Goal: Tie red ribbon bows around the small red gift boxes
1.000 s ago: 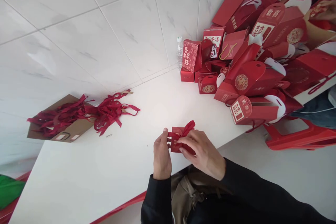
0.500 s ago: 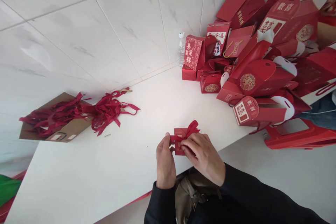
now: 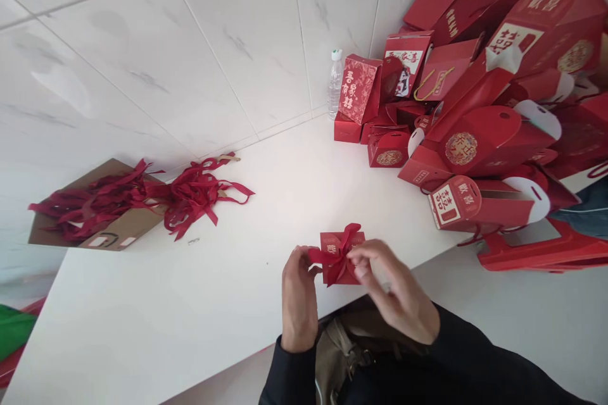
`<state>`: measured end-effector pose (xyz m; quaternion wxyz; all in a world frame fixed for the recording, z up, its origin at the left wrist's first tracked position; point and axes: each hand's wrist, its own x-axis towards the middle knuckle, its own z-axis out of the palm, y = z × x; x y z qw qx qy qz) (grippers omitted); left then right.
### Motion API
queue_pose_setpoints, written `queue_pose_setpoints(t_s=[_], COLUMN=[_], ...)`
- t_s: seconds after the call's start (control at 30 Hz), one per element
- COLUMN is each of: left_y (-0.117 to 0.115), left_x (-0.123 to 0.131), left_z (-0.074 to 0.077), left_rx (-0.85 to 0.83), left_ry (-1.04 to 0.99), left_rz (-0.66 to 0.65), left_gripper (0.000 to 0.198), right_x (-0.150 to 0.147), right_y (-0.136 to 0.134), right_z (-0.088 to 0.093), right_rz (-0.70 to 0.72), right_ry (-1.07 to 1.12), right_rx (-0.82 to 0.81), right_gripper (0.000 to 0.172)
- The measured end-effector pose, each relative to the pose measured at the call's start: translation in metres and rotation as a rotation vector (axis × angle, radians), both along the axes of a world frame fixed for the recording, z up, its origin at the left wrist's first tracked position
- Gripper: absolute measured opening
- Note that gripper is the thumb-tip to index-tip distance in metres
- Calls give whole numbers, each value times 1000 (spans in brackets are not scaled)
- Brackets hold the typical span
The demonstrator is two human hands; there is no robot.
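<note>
Sm. red box (image 3: 355, 276) lies flat on the white bench, approx. mid-length, just in from its front edge. Red ribbon bow (image 3: 338, 259) crosses its top face, one loop out L, another upper R, tail running twd. front. Gold-ish print shows beside the ribbon, partly hid.

Edges/room: tiled wall (image 3: 237, 31) bounds the back. Bench (image 3: 190, 310) front edge slants from low L up to R, v. near box; widest run of top is L of box, twd. the carton. Pile of red gift boxes (image 3: 479, 145) takes the R end, nearest one well apart from bow. Far L: open brown carton (image 3: 142, 223), loose ribbons (image 3: 194, 193) spilling from it. Clear bottle (image 3: 334, 88) stands by wall at the pile's L side.

R hand (image 3: 403, 291) comes in from lower R, index & thumb tips at bow's R side, other fingers curled; can't tell if pinching. L hand (image 3: 299, 300) upright from below, fingertips pinching bow's L loop.
</note>
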<state>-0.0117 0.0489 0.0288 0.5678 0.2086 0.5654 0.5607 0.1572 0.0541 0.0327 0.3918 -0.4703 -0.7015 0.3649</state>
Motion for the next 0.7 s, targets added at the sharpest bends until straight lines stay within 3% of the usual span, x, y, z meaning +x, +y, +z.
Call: queue_pose_setpoints(t_s=[0.07,0.13,0.2,0.3,0.37,0.43,0.57,0.63,0.7], left_y=[-6,-14,-20,-25,-22,-16,-5,-6,-11], left_x=[-8,-19,-28,-34,-32,-27,-17,-19,-36], left_z=[-7,-15,-20,-25,-30,-38,-55,-56,-52], left_rx=[14,60,141,211,236,289,457,446,358], left_ry=[32,109,243,409,452,483,551,559,549], left_rz=[-2,-88,-264,-521,-615,-674,-601,-432,-173], left_gripper=[17,34,62,92,106,118,132,130,114], right_x=[13,23,29,29,25,22,24,28,33], right_y=[5,11,16,19,21,24,30,34,37], right_z=[-4,-8,-11,-13,-15,-18,-29,-38,-50], right_rz=[-221,-293,-218,-91,-49,-50,-98,-158,-215], right_ry=[-4,-43,-81,-100,-101,-96,-88,-79,-58], right_rx=[-124,-222,-248,-116,-40,-70,-212,-238,-231], right_gripper=[22,29,33,32,31,34,46,49,49])
